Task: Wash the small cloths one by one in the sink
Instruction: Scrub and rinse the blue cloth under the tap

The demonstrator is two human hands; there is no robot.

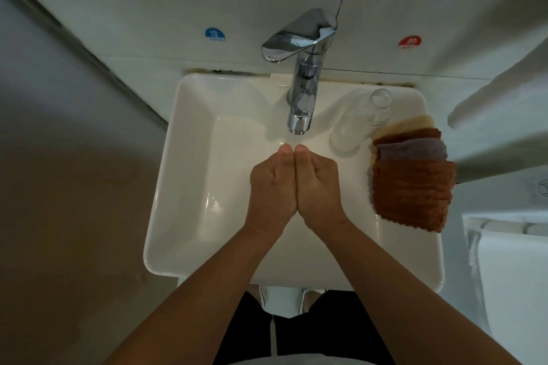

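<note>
My left hand (pixel 272 184) and my right hand (pixel 318 184) are pressed side by side over the white sink (pixel 189 187), just below the chrome tap's spout (pixel 299 124). Their fingers point down into the basin and hold no cloth. A stack of small cloths (pixel 412 184) hangs over the sink's right rim, a rust-brown one on top, with purple, brown and beige ones behind it. I see no water stream from the spout.
A clear glass (pixel 360 121) lies tipped on the sink's back right corner beside the cloths. The tap lever (pixel 296 35) points left. Blue cold (pixel 215 35) and red hot (pixel 410 42) stickers mark the wall. A white bin (pixel 510 261) stands at the right.
</note>
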